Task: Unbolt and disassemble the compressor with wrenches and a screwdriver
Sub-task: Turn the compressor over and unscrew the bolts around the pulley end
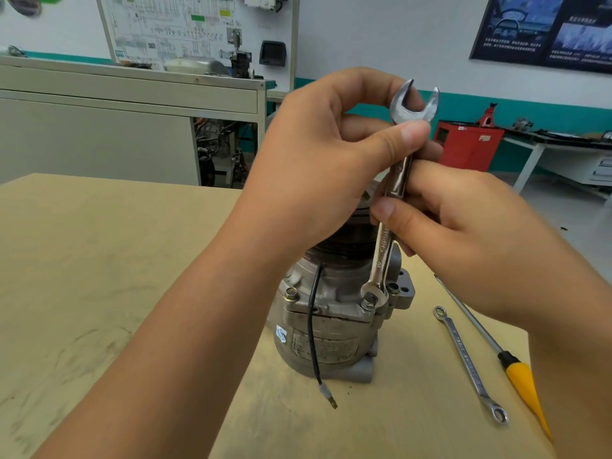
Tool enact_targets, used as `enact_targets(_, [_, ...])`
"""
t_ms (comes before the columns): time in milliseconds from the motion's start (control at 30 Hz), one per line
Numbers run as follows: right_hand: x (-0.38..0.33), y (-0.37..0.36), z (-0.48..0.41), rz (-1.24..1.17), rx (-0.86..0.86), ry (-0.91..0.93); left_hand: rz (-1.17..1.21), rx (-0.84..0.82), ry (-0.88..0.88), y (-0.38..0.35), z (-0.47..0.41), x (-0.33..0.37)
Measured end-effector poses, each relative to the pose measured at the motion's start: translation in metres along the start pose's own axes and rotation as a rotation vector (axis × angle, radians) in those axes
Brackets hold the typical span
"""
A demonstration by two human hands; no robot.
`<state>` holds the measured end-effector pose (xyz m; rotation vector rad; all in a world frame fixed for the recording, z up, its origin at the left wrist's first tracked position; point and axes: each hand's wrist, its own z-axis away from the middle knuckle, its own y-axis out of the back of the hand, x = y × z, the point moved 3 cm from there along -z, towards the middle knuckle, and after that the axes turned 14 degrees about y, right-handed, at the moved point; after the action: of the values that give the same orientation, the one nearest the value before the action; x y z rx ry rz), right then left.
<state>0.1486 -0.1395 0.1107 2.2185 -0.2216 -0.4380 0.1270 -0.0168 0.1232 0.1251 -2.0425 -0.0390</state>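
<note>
A grey cast-metal compressor (326, 329) stands upright on the desk (99, 260). A shiny steel combination wrench (399, 180) stands nearly upright, lower end on its front-right flange bolt (368, 301). A slim double-ring wrench (468, 362) and a yellow-handled screwdriver (521, 376) lie side by side to its right.

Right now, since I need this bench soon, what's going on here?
A person is holding a combination wrench upright with both hands. The left hand grips it near the open top end, and the right hand pinches the shaft. Its lower end sits on a bolt on the compressor, which stands on the table. That bolt and another bolt are still in. A second wrench and a screwdriver lie on the table beside it.
</note>
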Motion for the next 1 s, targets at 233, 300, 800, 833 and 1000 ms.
enact_targets(233, [-0.001,-0.001,0.0,0.019,0.031,0.018,0.0,-0.073,0.008,0.007,0.002,0.003])
enact_targets(300, [-0.002,-0.002,0.0,0.012,0.034,0.019,0.013,-0.082,0.022,0.009,0.002,0.003])
enact_targets(800, [-0.005,-0.01,-0.002,-0.143,0.086,-0.044,-0.156,0.086,0.055,0.03,0.004,0.009])
enact_targets(833, [-0.006,-0.011,-0.003,-0.13,0.096,-0.045,-0.179,0.106,0.045,0.03,0.005,0.011])
enact_targets(1000, [-0.01,-0.014,-0.001,0.0,0.098,0.025,-0.276,0.065,-0.005,0.025,0.01,0.017])
